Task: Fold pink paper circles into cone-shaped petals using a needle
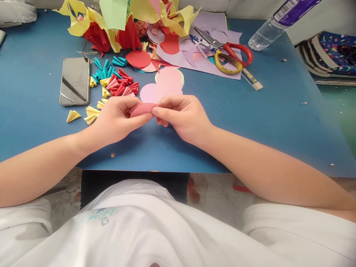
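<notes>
L hand (115,118) & R hand (187,118) close tog., fingers (172,99) pinched, forearms (41,163) angled in.

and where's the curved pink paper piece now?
Head view, left of centre: the pink paper piece is held between the left hand and right hand, near the lilac paper circle.

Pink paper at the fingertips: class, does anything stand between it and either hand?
Nothing visible does: the left hand and right hand both pinch the pink paper directly. The paper cones lie beside and beyond the left hand, not between.
</notes>
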Available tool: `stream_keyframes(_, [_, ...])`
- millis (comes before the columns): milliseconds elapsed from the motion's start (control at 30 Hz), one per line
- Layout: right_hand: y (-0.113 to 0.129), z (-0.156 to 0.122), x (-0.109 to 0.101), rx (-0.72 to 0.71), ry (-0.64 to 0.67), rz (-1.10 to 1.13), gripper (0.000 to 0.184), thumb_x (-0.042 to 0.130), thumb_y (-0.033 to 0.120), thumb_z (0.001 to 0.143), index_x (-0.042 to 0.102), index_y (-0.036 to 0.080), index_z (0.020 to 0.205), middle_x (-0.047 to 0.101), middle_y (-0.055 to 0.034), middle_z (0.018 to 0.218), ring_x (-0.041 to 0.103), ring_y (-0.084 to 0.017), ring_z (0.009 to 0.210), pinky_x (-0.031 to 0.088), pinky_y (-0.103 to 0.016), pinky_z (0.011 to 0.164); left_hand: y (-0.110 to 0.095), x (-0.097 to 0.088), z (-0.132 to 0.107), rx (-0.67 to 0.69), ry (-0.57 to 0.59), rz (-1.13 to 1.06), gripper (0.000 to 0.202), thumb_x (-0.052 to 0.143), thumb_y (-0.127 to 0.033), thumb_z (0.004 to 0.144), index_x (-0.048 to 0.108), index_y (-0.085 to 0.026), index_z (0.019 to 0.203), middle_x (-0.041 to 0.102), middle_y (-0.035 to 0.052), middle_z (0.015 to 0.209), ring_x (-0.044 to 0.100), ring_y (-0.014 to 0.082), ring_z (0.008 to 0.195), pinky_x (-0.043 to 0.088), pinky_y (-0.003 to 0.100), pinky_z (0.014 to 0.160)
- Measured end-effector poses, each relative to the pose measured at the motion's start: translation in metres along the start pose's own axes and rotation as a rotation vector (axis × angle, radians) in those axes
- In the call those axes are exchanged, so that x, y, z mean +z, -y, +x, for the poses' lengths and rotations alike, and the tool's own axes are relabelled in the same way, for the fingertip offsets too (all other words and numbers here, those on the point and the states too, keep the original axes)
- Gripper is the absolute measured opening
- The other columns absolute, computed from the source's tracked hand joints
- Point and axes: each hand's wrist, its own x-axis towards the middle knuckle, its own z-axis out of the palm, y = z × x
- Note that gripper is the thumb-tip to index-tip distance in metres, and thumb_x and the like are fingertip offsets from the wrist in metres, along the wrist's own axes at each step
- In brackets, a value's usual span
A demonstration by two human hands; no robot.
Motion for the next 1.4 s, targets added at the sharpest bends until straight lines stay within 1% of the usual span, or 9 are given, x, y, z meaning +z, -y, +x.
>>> stream_keyframes(233, [-0.0017,0.0003,0.001,0.007,0.015,0.068,0.045,0.112,0.059,0.075,0.085,0.024,0.083,0.073,0.0012,0.07,0.063,-0.016,0.067,0.052,-0.032,0.061,-0.0016,0.0021,0.0009,-0.045,-0.019,0.021,0.039,0.089,-0.05,0.09,0.069,-0.021,0.074,0.057,0.0,0.074,0.052,0.0151,0.071,0.041,0.031,0.062])
stream_keyframes(367, [-0.0016,-0.0004,-0.0004,0.028,0.028,0.054,0.04,0.11,0.055,0.079,0.085,0.024,0.086,0.073,0.001,0.071,0.063,-0.016,0.067,0.052,-0.033,0.061,-0.0001,0.0019,0.0016,-0.053,-0.029,0.043,0.039,0.089,-0.052,0.088,0.069,-0.021,0.074,0.059,0.0001,0.073,0.054,0.0157,0.073,0.039,0.031,0.061])
stream_keyframes(467, [-0.0006,-0.0013,-0.0014,0.021,0.035,0.02,0.043,0.109,0.059,0.081,0.084,0.024,0.088,0.071,0.0009,0.07,0.064,-0.017,0.066,0.05,-0.033,0.06,0.0002,0.0017,0.0013,-0.047,-0.007,0.035,0.036,0.088,-0.053,0.088,0.074,-0.021,0.08,0.061,0.0004,0.076,0.054,0.016,0.074,0.039,0.032,0.063])
stream_keyframes(600, [-0.0006,-0.0012,-0.0015,-0.006,0.003,-0.009,0.05,0.11,0.065,0.078,0.083,0.024,0.087,0.073,-0.0001,0.074,0.066,-0.017,0.067,0.048,-0.033,0.057,-0.0021,0.0014,0.0001,-0.045,0.023,0.007,0.031,0.083,-0.051,0.092,0.078,-0.02,0.09,0.062,0.0004,0.079,0.053,0.0165,0.077,0.043,0.033,0.068])
stream_keyframes(733, [-0.0021,-0.0007,-0.0018,0.004,0.021,0.009,0.05,0.111,0.062,0.076,0.082,0.023,0.086,0.074,-0.0007,0.074,0.067,-0.018,0.069,0.049,-0.034,0.058,-0.004,0.0011,0.0014,-0.06,0.031,-0.002,0.034,0.084,-0.053,0.088,0.074,-0.021,0.083,0.056,-0.0003,0.076,0.048,0.0156,0.074,0.041,0.033,0.066])
stream_keyframes(833, [-0.0023,-0.001,-0.002,0.004,0.023,0.027,0.049,0.112,0.061,0.074,0.083,0.023,0.085,0.075,-0.0005,0.075,0.067,-0.017,0.068,0.049,-0.033,0.058,-0.0034,0.0011,0.0028,-0.068,0.042,-0.001,0.039,0.087,-0.057,0.085,0.073,-0.021,0.08,0.055,-0.0004,0.076,0.048,0.0159,0.073,0.044,0.035,0.067])
stream_keyframes(1033, [-0.0012,-0.0015,-0.0011,0.014,0.019,-0.006,0.05,0.111,0.063,0.077,0.082,0.024,0.087,0.074,-0.0014,0.075,0.068,-0.019,0.07,0.051,-0.035,0.059,-0.003,0.0009,0.0008,-0.039,0.027,0.007,0.031,0.083,-0.05,0.092,0.074,-0.021,0.084,0.057,-0.0012,0.078,0.049,0.0156,0.078,0.045,0.034,0.07])
stream_keyframes(1200, [-0.0023,-0.0013,-0.0021,-0.036,0.002,-0.026,0.048,0.111,0.064,0.079,0.083,0.025,0.086,0.073,-0.0006,0.072,0.066,-0.018,0.067,0.052,-0.034,0.055,-0.0042,-0.0003,0.0,-0.029,0.028,0.013,0.033,0.078,-0.047,0.094,0.068,-0.019,0.079,0.051,-0.0026,0.078,0.045,0.0132,0.081,0.039,0.031,0.068])
stream_keyframes(1400, [-0.003,-0.0021,-0.0042,-0.063,-0.014,-0.083,0.035,0.109,0.049,0.084,0.084,0.024,0.085,0.072,0.0014,0.07,0.062,-0.015,0.062,0.052,-0.031,0.054,0.0003,0.0047,0.0031,0.02,-0.025,0.005,0.029,0.079,-0.046,0.086,0.072,-0.019,0.077,0.053,-0.0016,0.074,0.046,0.0138,0.073,0.035,0.032,0.064])
